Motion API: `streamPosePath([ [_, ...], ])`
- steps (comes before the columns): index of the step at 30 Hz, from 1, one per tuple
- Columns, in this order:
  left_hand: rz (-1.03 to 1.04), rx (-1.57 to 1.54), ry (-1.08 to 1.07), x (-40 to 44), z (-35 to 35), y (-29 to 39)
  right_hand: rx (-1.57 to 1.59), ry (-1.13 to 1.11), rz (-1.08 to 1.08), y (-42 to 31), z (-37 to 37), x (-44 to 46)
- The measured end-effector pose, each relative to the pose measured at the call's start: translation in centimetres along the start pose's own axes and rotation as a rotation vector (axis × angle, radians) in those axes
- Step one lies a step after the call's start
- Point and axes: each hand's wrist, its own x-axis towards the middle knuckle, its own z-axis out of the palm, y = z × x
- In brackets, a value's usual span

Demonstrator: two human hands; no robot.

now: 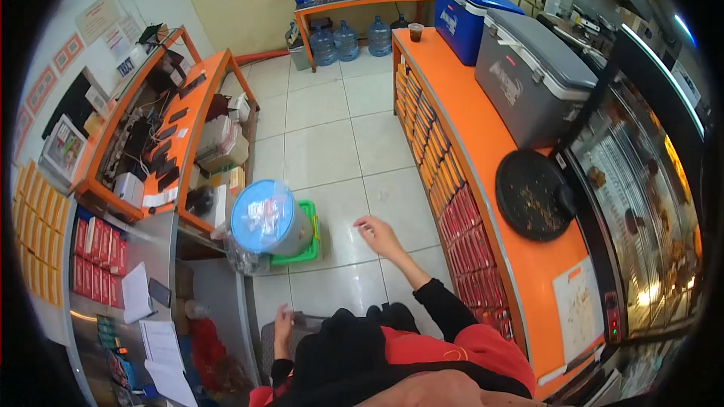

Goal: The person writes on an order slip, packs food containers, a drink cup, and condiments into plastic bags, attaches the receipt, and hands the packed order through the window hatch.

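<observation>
My right hand (378, 237) reaches forward over the tiled floor, its fingers loosely bent and apart, with nothing visible in it. Low at my left side hangs my left hand (283, 324), fingers relaxed and nothing seen in them. Ahead of it stands a grey bucket (298, 235) with a blue lid (262, 215), and clear plastic lies over the lid. A green crate (309, 249) is under or behind the bucket. Neither hand touches these things.
On the right, an orange counter (483, 158) bears a grey cooler (528, 83), a blue cooler (461, 19), a black round tray (528, 211) and a cutting board (578, 303). Beside it is a glass display case (641, 181). Phones lie on the left desk (197, 117); water jugs (347, 41) stand at the back.
</observation>
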Motion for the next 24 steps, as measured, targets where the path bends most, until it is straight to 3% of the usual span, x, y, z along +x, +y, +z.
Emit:
streamPosePath([
  [5, 0.254, 0.246, -0.059, 11.4, 8.7, 19.2, -0.124, 0.223, 0.101, 9.0, -9.0, 16.9],
  [8, 0.218, 0.261, -0.144, 16.4, 14.0, 23.2, -0.12, 0.297, 0.03, 18.2, -16.6, 29.7],
  [11, 0.106, 0.298, -0.182, 22.3, 18.8, 22.2, -0.125, 0.406, 0.013, 25.7, -23.8, 43.7],
  [14, -0.151, 0.486, -0.087, 25.7, 24.3, 23.7, -0.056, 0.421, 0.142, 34.6, -30.1, 58.4],
  [17, -0.364, 0.583, -0.021, 26.3, 27.2, 19.8, -0.044, 0.547, 0.162, 46.5, -34.0, 72.2],
  [21, -0.661, 0.492, 0.119, 27.6, 30.4, 22.0, -0.252, 0.712, 0.208, 50.1, -36.9, 82.2],
  [24, -0.786, 0.394, 0.237, 26.0, 32.0, 24.1, -0.421, 0.816, -0.145, 45.9, -38.2, 86.5],
])
